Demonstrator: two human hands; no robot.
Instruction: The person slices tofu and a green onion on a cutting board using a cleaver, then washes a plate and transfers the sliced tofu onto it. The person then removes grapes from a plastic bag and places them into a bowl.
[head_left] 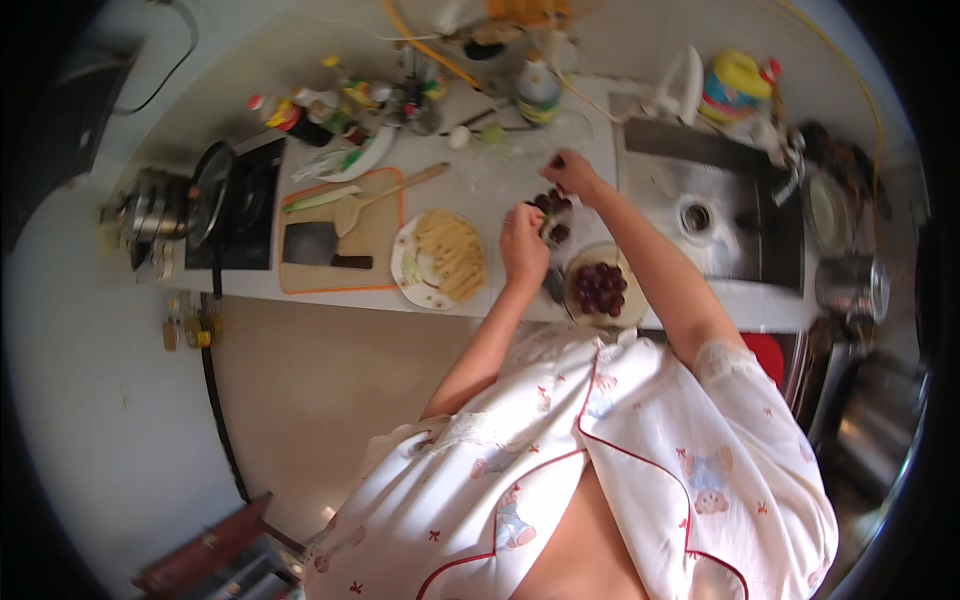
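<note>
Over the counter, just left of the sink, my left hand point(524, 245) is closed at the edge of a small bunch of dark grapes point(553, 206). Its fingers partly hide what they grip. Beyond it, my right hand point(572, 174) is pinched, with a small dark thing at the fingertips that looks like a grape; blur hides the detail. Close to my body, loose dark red grapes point(600, 288) lie on a pale round plate point(632, 313). A dark object point(555, 285) that I cannot make out lies between that plate and my left wrist.
A flowered plate point(408, 275) of pale cut strips sits to the left. Beside it, a cleaver point(312, 243) and a wooden spatula point(350, 212) lie on a cutting board point(300, 275). A metal sink point(745, 250) is at the right; bottles point(290, 118) line the wall.
</note>
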